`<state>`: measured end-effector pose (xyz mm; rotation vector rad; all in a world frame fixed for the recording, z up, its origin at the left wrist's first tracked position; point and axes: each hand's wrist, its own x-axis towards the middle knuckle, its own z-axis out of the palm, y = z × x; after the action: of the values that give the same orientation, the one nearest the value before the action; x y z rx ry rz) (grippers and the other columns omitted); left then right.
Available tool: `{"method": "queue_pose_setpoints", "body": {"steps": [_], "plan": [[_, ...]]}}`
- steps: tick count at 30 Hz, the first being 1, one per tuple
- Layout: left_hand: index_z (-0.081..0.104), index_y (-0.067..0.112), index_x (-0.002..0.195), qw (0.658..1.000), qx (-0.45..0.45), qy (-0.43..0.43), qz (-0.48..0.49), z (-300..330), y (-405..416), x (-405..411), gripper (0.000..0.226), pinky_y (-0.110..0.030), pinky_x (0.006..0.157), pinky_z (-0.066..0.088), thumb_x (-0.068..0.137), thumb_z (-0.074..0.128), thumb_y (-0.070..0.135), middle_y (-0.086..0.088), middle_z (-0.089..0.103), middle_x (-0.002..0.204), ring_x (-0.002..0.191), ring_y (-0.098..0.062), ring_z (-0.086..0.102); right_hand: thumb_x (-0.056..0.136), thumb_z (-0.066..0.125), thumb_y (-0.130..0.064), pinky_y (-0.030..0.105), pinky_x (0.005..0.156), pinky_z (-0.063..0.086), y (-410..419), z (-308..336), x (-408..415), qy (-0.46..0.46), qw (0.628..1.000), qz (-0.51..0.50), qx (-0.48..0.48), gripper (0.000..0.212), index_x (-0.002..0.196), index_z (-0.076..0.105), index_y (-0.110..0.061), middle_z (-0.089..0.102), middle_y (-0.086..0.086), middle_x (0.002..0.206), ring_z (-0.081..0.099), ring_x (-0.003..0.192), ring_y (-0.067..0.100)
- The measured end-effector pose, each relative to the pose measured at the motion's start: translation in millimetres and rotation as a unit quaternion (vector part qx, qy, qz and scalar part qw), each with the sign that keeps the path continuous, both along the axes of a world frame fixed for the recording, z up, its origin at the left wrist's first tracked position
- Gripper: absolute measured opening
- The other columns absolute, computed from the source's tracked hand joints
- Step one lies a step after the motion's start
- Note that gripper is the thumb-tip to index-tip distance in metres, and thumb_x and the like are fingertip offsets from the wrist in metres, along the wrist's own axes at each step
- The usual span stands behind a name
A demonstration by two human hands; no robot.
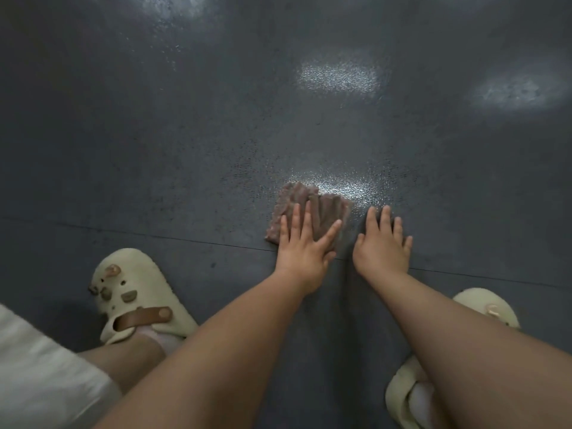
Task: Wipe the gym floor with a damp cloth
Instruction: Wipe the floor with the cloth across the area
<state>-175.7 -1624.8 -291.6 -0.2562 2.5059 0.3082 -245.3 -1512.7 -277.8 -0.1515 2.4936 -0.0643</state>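
A brownish folded cloth (305, 199) lies flat on the dark speckled gym floor (185, 134). My left hand (305, 246) presses on its near part with straight, spread fingers. My right hand (382, 246) rests flat on the bare floor just right of the cloth, fingers spread, apart from it. A wet, shiny patch (349, 187) glistens on the floor right beyond the cloth.
My two feet in pale yellow clogs flank my arms, the left clog (136, 292) with a brown strap, the right clog (411, 394) partly hidden under my forearm. A thin seam (154, 236) in the flooring runs across under my hands. Light reflections (340, 76) shine farther out.
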Motion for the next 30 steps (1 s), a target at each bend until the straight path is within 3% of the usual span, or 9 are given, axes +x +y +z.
{"method": "queue_pose_setpoints", "body": {"steps": [6, 10, 13, 16, 20, 22, 25, 27, 30], "plan": [[-0.023, 0.04, 0.138, 0.999, -0.03, 0.01, -0.017, -5, -33, 14, 0.061, -0.047, 0.111, -0.021, 0.099, 0.023, 0.052, -0.007, -0.037, 0.147, 0.137, -0.029, -0.033, 0.101, 0.03, -0.03, 0.049, 0.117, 0.001, -5, 0, 0, -0.008, 1.0, -0.005, 0.004, 0.059, 0.152, 0.003, -0.021, -0.011, 0.001, 0.159, -0.007, 0.146, 0.027], [-0.017, 0.035, 0.147, 0.986, -0.068, -0.006, 0.152, -3, -92, 36, 0.065, -0.046, 0.114, -0.014, 0.1, 0.024, 0.05, -0.013, -0.031, 0.152, 0.14, -0.033, -0.029, 0.101, 0.028, -0.032, 0.05, 0.116, 0.001, -8, -2, 2, -0.006, 1.0, -0.019, 0.0, 0.058, 0.152, 0.004, -0.02, -0.01, 0.002, 0.16, -0.007, 0.146, 0.028], [-0.016, 0.032, 0.148, 0.945, -0.081, -0.034, 0.315, -2, -121, 46, 0.064, -0.046, 0.115, -0.011, 0.1, 0.023, 0.049, -0.022, -0.019, 0.155, 0.142, -0.035, -0.023, 0.101, 0.028, -0.031, 0.05, 0.116, 0.001, -9, -3, 2, -0.004, 1.0, -0.024, 0.004, 0.056, 0.152, 0.006, -0.02, -0.009, 0.002, 0.16, -0.006, 0.146, 0.028], [-0.015, 0.03, 0.149, 0.919, -0.079, -0.027, 0.385, -8, -104, 31, 0.065, -0.052, 0.113, -0.011, 0.1, 0.023, 0.05, -0.024, -0.007, 0.156, 0.142, -0.04, -0.019, 0.1, 0.029, -0.024, 0.05, 0.116, 0.001, -10, -3, 2, -0.002, 1.0, -0.03, 0.006, 0.057, 0.152, 0.006, -0.021, -0.009, 0.001, 0.16, -0.007, 0.146, 0.026], [-0.008, 0.036, 0.15, 0.983, -0.018, -0.002, 0.181, -6, -22, 11, 0.062, -0.057, 0.108, -0.018, 0.099, 0.024, 0.051, -0.025, -0.012, 0.155, 0.139, -0.042, -0.026, 0.1, 0.029, -0.019, 0.048, 0.117, 0.002, -10, -2, 2, 0.008, 0.999, -0.032, 0.004, 0.056, 0.152, 0.01, -0.021, -0.005, 0.0, 0.16, -0.004, 0.147, 0.026], [0.016, 0.04, 0.149, 0.997, 0.01, 0.063, 0.045, -8, 19, 14, 0.056, -0.058, 0.107, -0.02, 0.095, 0.026, 0.052, -0.026, -0.001, 0.156, 0.139, -0.039, -0.025, 0.099, 0.03, -0.019, 0.046, 0.117, 0.003, -11, 0, 2, 0.013, 0.999, -0.043, -0.001, 0.055, 0.152, 0.013, -0.022, -0.002, 0.0, 0.16, -0.001, 0.147, 0.025], [0.048, 0.041, 0.135, 0.997, 0.028, 0.068, -0.036, -10, 27, 19, 0.053, -0.053, 0.109, -0.015, 0.087, 0.028, 0.051, -0.021, 0.02, 0.154, 0.143, -0.038, -0.002, 0.1, 0.031, -0.022, 0.044, 0.117, 0.005, -15, 2, 2, 0.016, 0.999, -0.044, -0.001, 0.055, 0.152, 0.013, -0.02, 0.001, 0.002, 0.16, 0.002, 0.146, 0.027], [0.042, 0.041, 0.14, 0.996, 0.014, 0.074, -0.041, -12, 4, 24, 0.057, -0.049, 0.11, -0.014, 0.086, 0.027, 0.052, -0.013, 0.006, 0.155, 0.143, -0.034, -0.001, 0.1, 0.034, -0.024, 0.045, 0.117, 0.006, -20, 4, 6, 0.029, 0.999, -0.033, -0.007, 0.058, 0.152, 0.01, -0.017, 0.003, 0.004, 0.16, 0.005, 0.146, 0.028], [0.002, 0.038, 0.15, 0.998, -0.018, 0.053, 0.039, -19, -48, 36, 0.059, -0.047, 0.109, -0.024, 0.097, 0.027, 0.05, -0.006, -0.03, 0.149, 0.135, -0.028, -0.033, 0.099, 0.038, -0.025, 0.045, 0.117, 0.005, -36, 4, 17, 0.05, 0.998, 0.022, -0.028, 0.062, 0.152, 0.006, -0.017, 0.001, 0.008, 0.16, 0.007, 0.145, 0.028]]}}
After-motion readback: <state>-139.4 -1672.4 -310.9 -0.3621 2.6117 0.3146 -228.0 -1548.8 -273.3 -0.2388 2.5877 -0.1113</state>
